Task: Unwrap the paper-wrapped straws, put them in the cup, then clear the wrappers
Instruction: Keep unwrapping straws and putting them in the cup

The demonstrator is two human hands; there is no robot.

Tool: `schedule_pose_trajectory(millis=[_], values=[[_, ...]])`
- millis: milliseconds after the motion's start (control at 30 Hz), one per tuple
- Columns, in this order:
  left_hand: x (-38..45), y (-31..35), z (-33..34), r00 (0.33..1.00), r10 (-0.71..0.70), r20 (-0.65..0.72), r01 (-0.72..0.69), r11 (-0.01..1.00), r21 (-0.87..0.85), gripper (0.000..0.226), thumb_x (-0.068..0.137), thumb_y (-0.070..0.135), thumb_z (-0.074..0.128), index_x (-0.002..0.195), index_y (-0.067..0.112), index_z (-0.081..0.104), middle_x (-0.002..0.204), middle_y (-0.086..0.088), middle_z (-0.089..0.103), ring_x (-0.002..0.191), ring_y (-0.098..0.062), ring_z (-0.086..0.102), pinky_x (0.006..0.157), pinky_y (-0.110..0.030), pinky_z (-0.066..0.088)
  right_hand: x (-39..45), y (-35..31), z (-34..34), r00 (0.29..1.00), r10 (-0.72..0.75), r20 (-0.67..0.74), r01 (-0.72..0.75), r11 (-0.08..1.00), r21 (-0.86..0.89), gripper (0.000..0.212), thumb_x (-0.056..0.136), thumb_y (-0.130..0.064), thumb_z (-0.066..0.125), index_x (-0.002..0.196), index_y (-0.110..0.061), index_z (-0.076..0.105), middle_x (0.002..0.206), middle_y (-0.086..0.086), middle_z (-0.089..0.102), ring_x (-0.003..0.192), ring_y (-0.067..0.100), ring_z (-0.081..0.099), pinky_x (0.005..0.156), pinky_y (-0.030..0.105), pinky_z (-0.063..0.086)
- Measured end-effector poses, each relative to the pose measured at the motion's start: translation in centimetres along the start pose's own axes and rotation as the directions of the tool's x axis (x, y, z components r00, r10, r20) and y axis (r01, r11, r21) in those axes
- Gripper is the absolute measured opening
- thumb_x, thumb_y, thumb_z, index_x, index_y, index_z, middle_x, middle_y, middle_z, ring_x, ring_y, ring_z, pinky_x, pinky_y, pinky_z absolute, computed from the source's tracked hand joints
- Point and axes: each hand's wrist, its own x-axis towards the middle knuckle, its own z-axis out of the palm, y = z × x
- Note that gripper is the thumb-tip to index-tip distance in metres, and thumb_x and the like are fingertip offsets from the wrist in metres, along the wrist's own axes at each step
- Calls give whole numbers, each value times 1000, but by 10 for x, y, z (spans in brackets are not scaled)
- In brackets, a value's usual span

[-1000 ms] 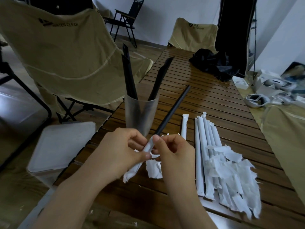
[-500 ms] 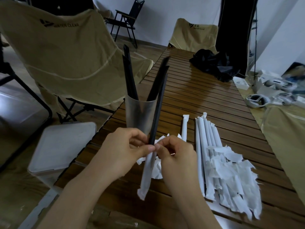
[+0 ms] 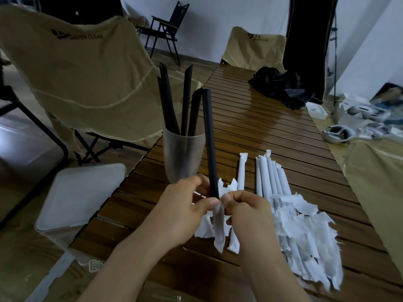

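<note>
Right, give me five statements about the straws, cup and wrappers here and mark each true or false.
1. The cup holds black straws. True.
2. The held straw is fully wrapped. False: most of it is bare, and paper covers only its lower end.
3. Both hands pinch that straw. True.
4. The cup lies tipped over. False: it stands upright.
5. Torn wrappers lie over the wrapped straws on the table. True.

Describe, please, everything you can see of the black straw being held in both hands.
The black straw is a thick, matte tube held nearly upright in front of the cup. Its upper length is bare; its lower end sits in a white paper wrapper hanging below. The left hand and right hand pinch it there.
</note>
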Motion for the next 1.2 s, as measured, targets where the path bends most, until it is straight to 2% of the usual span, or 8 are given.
schedule_pose_trajectory(millis=[67,167,333,600,767,967,1100,1200], values=[[0,0,0,1000,14,-1,-14,1000,10,30,91,40,57,120,31,53,116,13,60,107,-4,57,91,-26,52,1,0,-2,1000,-16,16,16,1000,-26,19,92,-11,57,76,-11,66,71,2,61,70,12,55,59,22,39],[-2,2,-5,999,31,14,-31,999,-11,21,89,43,58,108,36,54,104,20,61,95,6,57,78,-12,48,-1,0,-2,975,-214,63,222,952,-209,20,93,-13,56,75,-20,62,69,-6,60,64,2,55,53,11,39],[-4,6,-13,999,15,-38,-19,995,-96,24,81,45,64,101,33,63,101,13,68,92,0,65,85,-25,54,-3,0,0,893,-427,141,448,824,-346,20,89,-11,59,75,-25,58,69,-10,60,74,-5,55,63,5,39],[-5,10,-14,998,-26,-51,12,965,-261,13,84,21,67,96,26,65,92,8,71,80,0,69,75,-19,57,1,0,0,947,-319,33,320,927,-195,19,94,-14,54,77,-15,60,61,-7,53,54,-9,51,49,6,38],[-5,9,-15,997,-61,-46,44,953,-300,14,88,16,63,100,23,63,95,5,71,82,-3,70,79,-26,58,2,1,1,964,-260,57,265,955,-131,19,94,-18,55,78,-16,64,65,-3,61,58,-4,56,50,8,41],[-4,1,-23,993,-82,-81,57,960,-275,19,86,21,66,105,22,63,97,5,71,81,-3,70,76,-22,58,2,-3,-3,938,-248,241,303,926,-226,16,81,-36,69,76,-21,67,69,-4,64,65,7,57,61,21,47],[-6,3,-22,995,-77,-64,61,973,-224,28,84,28,67,111,21,62,103,5,70,83,-5,70,77,-25,59,5,0,-2,940,-258,221,312,914,-258,15,83,-26,69,68,-26,68,65,-8,66,64,3,62,60,16,47],[-9,10,-18,994,-109,10,109,980,-164,36,78,41,70,109,26,57,107,10,66,88,-7,68,80,-27,57,6,1,-2,952,-271,141,291,945,-149,14,85,-18,67,72,-19,70,65,-5,67,62,4,62,58,15,47]])
